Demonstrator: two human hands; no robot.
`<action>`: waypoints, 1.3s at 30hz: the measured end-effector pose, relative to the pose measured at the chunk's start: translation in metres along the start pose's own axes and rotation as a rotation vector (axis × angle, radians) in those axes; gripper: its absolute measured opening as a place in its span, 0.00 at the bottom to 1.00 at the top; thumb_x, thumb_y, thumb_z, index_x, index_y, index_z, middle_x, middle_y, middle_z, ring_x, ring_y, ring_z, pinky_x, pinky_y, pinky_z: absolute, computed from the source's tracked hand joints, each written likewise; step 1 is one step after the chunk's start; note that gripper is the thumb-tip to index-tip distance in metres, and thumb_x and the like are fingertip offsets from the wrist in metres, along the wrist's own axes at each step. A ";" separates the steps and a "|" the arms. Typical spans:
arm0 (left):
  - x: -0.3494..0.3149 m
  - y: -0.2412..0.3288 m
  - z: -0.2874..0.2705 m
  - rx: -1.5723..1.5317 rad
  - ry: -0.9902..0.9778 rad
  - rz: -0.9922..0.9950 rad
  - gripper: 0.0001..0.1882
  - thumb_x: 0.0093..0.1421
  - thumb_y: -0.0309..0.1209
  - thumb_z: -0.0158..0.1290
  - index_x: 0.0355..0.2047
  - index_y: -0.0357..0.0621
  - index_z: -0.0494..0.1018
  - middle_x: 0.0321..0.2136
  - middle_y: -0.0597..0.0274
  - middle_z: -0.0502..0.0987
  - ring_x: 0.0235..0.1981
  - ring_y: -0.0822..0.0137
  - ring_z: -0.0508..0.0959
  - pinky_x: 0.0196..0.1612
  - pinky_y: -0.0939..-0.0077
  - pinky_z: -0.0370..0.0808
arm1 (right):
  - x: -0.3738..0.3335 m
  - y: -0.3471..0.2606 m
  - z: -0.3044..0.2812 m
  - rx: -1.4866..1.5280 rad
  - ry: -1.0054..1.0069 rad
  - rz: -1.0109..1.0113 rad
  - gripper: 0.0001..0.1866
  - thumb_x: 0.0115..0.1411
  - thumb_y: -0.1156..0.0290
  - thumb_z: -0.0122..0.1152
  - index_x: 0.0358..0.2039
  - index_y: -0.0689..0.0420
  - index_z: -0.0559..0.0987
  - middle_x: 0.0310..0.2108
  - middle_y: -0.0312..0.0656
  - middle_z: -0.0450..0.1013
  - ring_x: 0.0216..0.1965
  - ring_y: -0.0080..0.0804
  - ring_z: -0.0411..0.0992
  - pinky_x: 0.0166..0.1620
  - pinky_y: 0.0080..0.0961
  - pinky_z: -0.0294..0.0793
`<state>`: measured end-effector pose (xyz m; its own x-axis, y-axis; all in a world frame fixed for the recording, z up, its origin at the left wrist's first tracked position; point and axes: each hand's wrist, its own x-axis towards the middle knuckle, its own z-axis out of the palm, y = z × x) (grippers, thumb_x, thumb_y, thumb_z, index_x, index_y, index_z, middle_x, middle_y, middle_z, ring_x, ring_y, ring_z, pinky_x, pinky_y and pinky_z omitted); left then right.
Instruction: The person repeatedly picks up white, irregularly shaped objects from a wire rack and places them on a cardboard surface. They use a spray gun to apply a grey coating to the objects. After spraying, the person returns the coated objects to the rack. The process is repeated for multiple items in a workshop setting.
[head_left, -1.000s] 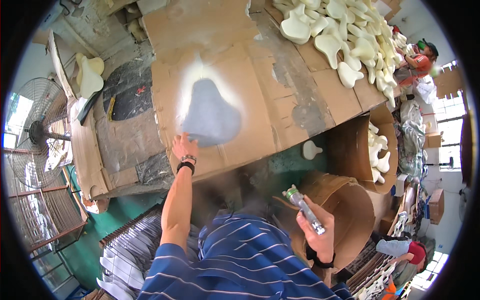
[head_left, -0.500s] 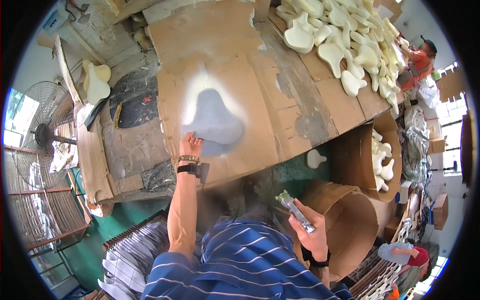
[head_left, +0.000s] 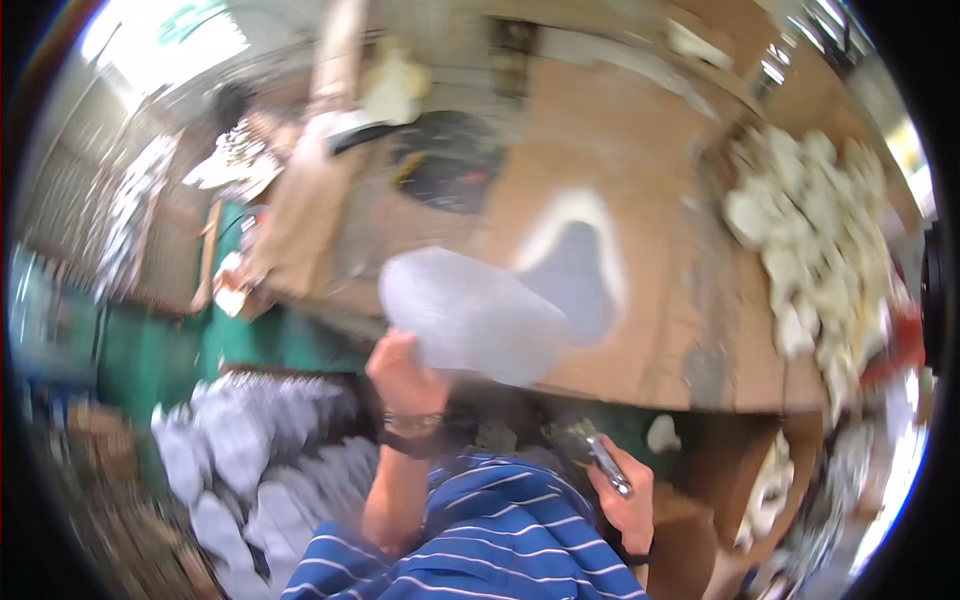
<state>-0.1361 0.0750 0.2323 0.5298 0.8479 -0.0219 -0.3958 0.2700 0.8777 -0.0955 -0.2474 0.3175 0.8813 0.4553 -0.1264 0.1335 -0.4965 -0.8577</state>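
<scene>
Big cardboard-covered table (head_left: 650, 180) here, with a heap of cream foam pads (head_left: 810, 235) at its right end and rows of grey pads (head_left: 245, 425) lower left. One grey saddle-shaped pad (head_left: 475, 315) is up over the near edge, left hand (head_left: 405, 375) gripping its rim. Right hand (head_left: 625, 500) is wrapped round what's probably a spray gun (head_left: 608, 466). Looks like the lift-away step; next move calls for an edge-only hold, I'd say.

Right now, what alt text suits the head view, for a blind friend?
A person's left grip holds a grey piece at a cardboard-covered table; the right grip holds a metallic tool. Pale pieces lie heaped at right.
</scene>
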 end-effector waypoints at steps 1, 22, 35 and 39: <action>-0.012 0.011 -0.007 -0.085 0.035 -0.029 0.13 0.56 0.29 0.49 0.41 0.39 0.72 0.40 0.57 0.78 0.44 0.60 0.78 0.49 0.63 0.76 | 0.000 0.004 0.002 -0.015 -0.036 -0.026 0.23 0.51 0.82 0.63 0.51 0.68 0.78 0.33 0.48 0.78 0.31 0.28 0.74 0.37 0.23 0.73; -0.211 0.215 -0.186 -0.472 1.076 0.937 0.31 0.50 0.26 0.50 0.58 0.42 0.68 0.54 0.55 0.71 0.56 0.53 0.71 0.59 0.51 0.69 | -0.013 -0.112 0.018 -0.232 -0.713 -0.189 0.24 0.56 0.79 0.61 0.55 0.63 0.78 0.29 0.35 0.75 0.30 0.19 0.68 0.35 0.20 0.69; -0.319 0.070 -0.245 -0.939 1.061 0.357 0.40 0.51 0.73 0.51 0.26 0.42 0.73 0.21 0.61 0.76 0.28 0.60 0.79 0.46 0.56 0.80 | 0.004 -0.077 -0.001 -0.276 -0.767 -0.344 0.22 0.57 0.78 0.60 0.54 0.62 0.78 0.26 0.36 0.72 0.30 0.20 0.67 0.34 0.22 0.69; -0.302 0.058 -0.239 -1.023 0.904 0.372 0.40 0.49 0.73 0.53 0.30 0.42 0.75 0.24 0.61 0.77 0.31 0.60 0.79 0.48 0.59 0.78 | -0.008 -0.079 -0.002 -0.217 -0.725 -0.276 0.23 0.56 0.80 0.60 0.54 0.63 0.78 0.30 0.38 0.75 0.32 0.20 0.69 0.37 0.21 0.70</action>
<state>-0.4988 -0.0567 0.1751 -0.2263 0.8320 -0.5065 -0.9715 -0.1553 0.1790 -0.1122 -0.2133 0.3874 0.3000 0.9120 -0.2797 0.4545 -0.3944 -0.7986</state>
